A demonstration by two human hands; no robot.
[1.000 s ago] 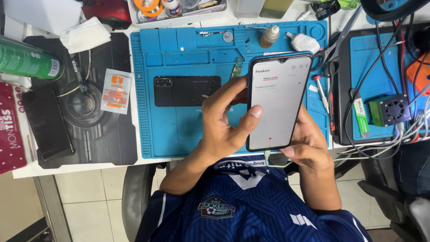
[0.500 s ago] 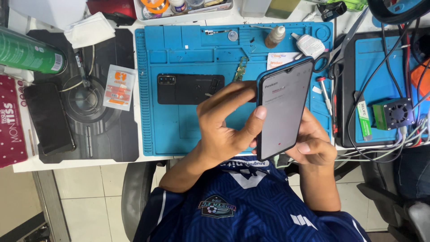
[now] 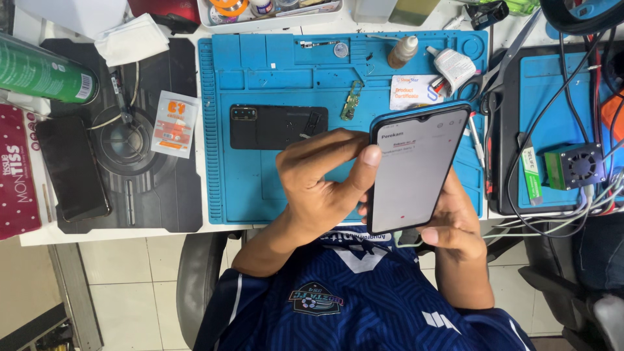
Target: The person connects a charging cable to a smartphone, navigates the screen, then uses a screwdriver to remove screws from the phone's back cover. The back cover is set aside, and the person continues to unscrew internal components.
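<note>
A white desk [image 3: 39,237] fills the upper part of the head view, and the blue silicone work mat [image 3: 260,188] lies at its middle with a dark mat [image 3: 162,208] to the left of it. At the far left edge sits a red tissue pack [image 3: 16,175], and above it a green spray can [image 3: 42,71] lies on its side. A dark phone [image 3: 71,169] rests face down on the dark mat, near a small orange-and-white sachet [image 3: 174,123]. On the blue mat lies a black back cover [image 3: 276,125] with its camera end to the left, and just beside it, toward the right, a small green circuit strip [image 3: 351,102].

Over the near edge of the blue mat, above the person's lap, the smartphone [image 3: 416,172] is held upright and slightly tilted, its white screen lit — it touches no surface. The right hand [image 3: 458,221] grips it from behind and below, fingers wrapped round the lower right edge. The left hand [image 3: 318,185] is curled beside the phone's left edge, thumb tip pressed on that side of the glass — the other fingers are bent above it.

A small brown dropper bottle [image 3: 403,52] stands at the mat's top.
</note>
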